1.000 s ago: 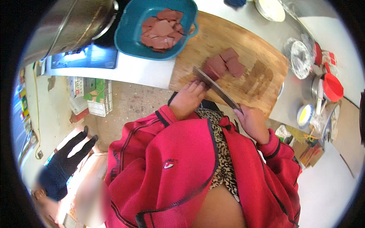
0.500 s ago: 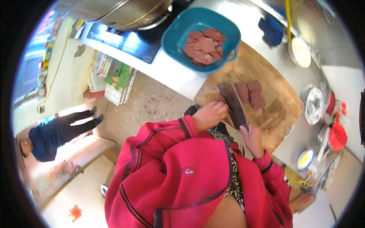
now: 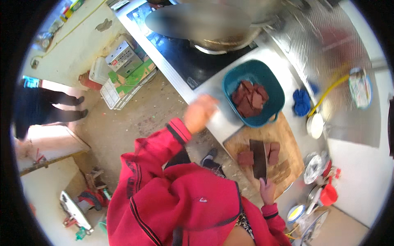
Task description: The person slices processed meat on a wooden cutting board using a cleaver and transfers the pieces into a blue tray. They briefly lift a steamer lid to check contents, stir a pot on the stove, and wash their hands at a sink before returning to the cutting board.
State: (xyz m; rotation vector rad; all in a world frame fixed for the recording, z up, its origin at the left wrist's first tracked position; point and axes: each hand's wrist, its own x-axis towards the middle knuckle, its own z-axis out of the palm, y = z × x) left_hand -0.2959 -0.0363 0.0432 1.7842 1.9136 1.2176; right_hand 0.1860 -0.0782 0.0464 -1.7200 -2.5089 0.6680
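Right hand [image 3: 267,192]: closed round the handle of the cleaver [image 3: 258,158]
Cleaver: over the cutting board [image 3: 289,137], between the brown block [image 3: 245,158] on its left and the brown pieces [image 3: 273,153] on its right
Left hand [image 3: 200,112]: blurred, near the teal basin [image 3: 269,74]; finger spread, cannot tell
Good cutting: probably curled fingertips steadying the block, well back from the blade, pressing straight down

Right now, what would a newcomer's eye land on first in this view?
The bright red jacket fills the lower middle. Next comes the dark cleaver in the right hand, its blade over the wooden cutting board, with reddish-brown pieces on either side. Beyond the board, the teal basin holds more pieces; the blurred left hand is to its left.
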